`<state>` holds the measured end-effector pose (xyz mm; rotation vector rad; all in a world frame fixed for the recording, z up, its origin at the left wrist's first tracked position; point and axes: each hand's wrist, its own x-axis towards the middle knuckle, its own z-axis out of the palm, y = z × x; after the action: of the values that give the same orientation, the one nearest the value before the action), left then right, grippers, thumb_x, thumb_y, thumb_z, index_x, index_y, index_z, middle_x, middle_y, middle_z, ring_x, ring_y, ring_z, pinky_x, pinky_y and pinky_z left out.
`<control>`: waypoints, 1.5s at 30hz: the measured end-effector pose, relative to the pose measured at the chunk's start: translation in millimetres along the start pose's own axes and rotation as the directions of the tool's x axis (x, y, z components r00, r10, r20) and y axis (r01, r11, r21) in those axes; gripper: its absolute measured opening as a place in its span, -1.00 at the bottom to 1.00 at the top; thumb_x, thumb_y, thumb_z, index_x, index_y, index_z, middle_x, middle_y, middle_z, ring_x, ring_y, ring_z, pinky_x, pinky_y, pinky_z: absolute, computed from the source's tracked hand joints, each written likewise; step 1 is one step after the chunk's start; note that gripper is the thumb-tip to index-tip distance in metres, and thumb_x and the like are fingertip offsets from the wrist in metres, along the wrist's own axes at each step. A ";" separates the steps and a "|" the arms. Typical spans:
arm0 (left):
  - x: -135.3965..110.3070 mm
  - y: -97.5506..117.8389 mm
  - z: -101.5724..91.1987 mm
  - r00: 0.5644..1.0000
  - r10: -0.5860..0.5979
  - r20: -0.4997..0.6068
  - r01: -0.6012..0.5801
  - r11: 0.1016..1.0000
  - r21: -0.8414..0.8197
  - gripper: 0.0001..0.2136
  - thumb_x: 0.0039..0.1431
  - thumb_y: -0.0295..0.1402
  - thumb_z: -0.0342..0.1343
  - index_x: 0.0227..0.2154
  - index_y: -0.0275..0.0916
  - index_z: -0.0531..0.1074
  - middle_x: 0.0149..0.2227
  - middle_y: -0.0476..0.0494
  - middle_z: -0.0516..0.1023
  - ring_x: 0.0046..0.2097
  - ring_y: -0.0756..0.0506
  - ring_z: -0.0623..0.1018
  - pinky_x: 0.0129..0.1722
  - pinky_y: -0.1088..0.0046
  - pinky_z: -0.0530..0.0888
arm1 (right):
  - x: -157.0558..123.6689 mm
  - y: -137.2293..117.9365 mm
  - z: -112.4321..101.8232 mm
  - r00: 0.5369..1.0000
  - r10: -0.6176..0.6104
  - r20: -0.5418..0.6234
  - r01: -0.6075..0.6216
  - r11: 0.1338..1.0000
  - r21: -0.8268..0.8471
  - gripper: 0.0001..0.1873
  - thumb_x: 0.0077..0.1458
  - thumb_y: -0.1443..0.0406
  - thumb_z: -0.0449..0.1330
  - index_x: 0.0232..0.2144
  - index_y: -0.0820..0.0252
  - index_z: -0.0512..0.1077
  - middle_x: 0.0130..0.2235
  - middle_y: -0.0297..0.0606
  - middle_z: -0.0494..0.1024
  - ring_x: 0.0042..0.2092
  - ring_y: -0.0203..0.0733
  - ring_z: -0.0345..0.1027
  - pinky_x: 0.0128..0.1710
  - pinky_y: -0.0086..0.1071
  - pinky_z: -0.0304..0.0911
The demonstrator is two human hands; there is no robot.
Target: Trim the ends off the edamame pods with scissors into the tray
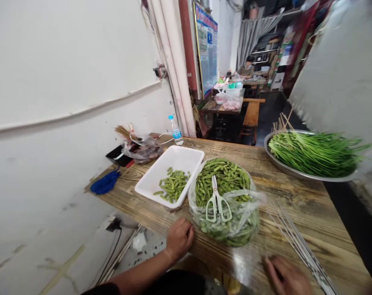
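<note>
A clear plastic bag (253, 200) full of green edamame pods (224, 174) sits in the middle of the wooden table (296, 205). White-handled scissors (218, 203) lie on top of the pods. Left of the bag, a white tray (179, 155) holds a small heap of pods. My left hand (179, 237) rests on the table's near edge just left of the bag, fingers curled under, holding nothing I can make out. My right hand (286, 276) lies on the table near the bottom edge, right of the bag and beside metal skewers (299, 246); its fingers look blurred.
A metal basin (296, 172) of green stalks with bamboo sticks stands at the right. A water bottle (175, 130), a crumpled bag (142, 149), a phone and a blue cloth (105, 183) lie by the white wall. Farther back, a person sits behind tables and a bench.
</note>
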<state>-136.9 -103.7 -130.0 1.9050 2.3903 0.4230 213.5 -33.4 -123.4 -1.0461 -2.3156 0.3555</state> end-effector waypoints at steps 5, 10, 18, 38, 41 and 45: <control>-1.5 -7.8 -1.6 0.994 0.113 0.014 -0.110 0.987 -0.117 -0.73 0.20 -0.33 -0.16 -0.54 -0.21 0.36 -0.42 -0.19 0.40 -0.28 -0.12 0.40 -0.22 0.32 0.32 | 76.2 -101.4 -8.3 0.997 0.033 -0.064 -0.037 0.998 -0.056 -0.81 0.20 0.26 0.03 -0.25 0.18 0.43 -0.31 -0.13 0.51 -0.27 -0.12 0.38 -0.24 -0.31 0.26; 3.1 -8.6 -19.3 0.971 0.221 0.094 -0.176 0.921 -0.347 -0.70 0.18 -0.33 -0.13 -0.65 -0.18 0.29 -0.52 -0.16 0.38 -0.38 -0.10 0.41 -0.32 0.33 0.34 | 160.1 -171.9 27.7 0.953 0.284 0.111 -0.219 0.891 -0.397 -0.63 0.17 0.29 0.04 0.01 0.29 0.34 -0.18 -0.01 0.48 -0.14 0.04 0.35 -0.16 -0.20 0.24; 109.1 24.0 -92.0 0.893 0.434 -0.115 -0.441 0.801 -0.404 -0.77 0.22 -0.36 -0.10 -0.24 -0.24 0.46 -0.27 -0.15 0.49 -0.21 -0.08 0.45 -0.15 0.37 0.39 | 179.6 -172.1 36.3 0.824 0.548 0.142 -0.439 0.777 -0.451 -0.45 0.09 0.44 0.04 0.16 0.36 0.19 -0.23 0.13 0.52 -0.24 0.03 0.45 -0.30 -0.24 0.24; 148.0 48.5 -91.9 0.959 0.256 -0.119 -0.276 0.760 -0.589 -0.88 0.10 -0.38 0.06 -0.30 -0.29 0.39 -0.40 -0.09 0.51 -0.37 -0.02 0.50 -0.32 0.47 0.41 | 68.3 -212.3 26.0 0.893 0.216 0.395 -0.290 -0.396 0.871 -0.40 -0.21 0.06 0.39 -0.11 0.08 0.36 -0.31 -0.29 0.44 -0.28 -0.23 0.38 -0.28 -0.32 0.33; 107.8 32.4 -75.5 0.961 0.272 0.052 -0.103 0.526 -0.844 -0.79 0.13 -0.33 0.02 -0.18 -0.26 0.30 -0.45 -0.04 0.53 -0.49 0.02 0.49 -0.49 0.55 0.37 | 73.5 -212.0 45.2 0.834 0.389 0.391 -0.296 -0.283 0.912 -0.46 -0.16 -0.01 0.33 -0.18 0.09 0.32 -0.43 -0.38 0.39 -0.43 -0.30 0.33 -0.47 -0.43 0.31; 75.0 21.7 -61.4 0.944 0.300 0.136 -0.016 0.455 -0.891 -0.71 0.13 -0.27 0.03 -0.11 -0.26 0.33 -0.31 -0.15 0.59 -0.40 -0.02 0.54 -0.47 0.53 0.42 | 82.0 -205.1 63.0 0.714 0.603 0.355 -0.475 0.044 0.879 -0.54 -0.10 -0.04 0.27 -0.32 0.13 0.26 -0.63 -0.55 0.21 -0.66 -0.43 0.08 -0.73 -0.57 0.08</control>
<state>-147.2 -38.0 -56.2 1.4856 1.2930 1.0716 9.0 -107.4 -49.5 -1.1168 -0.9592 1.7054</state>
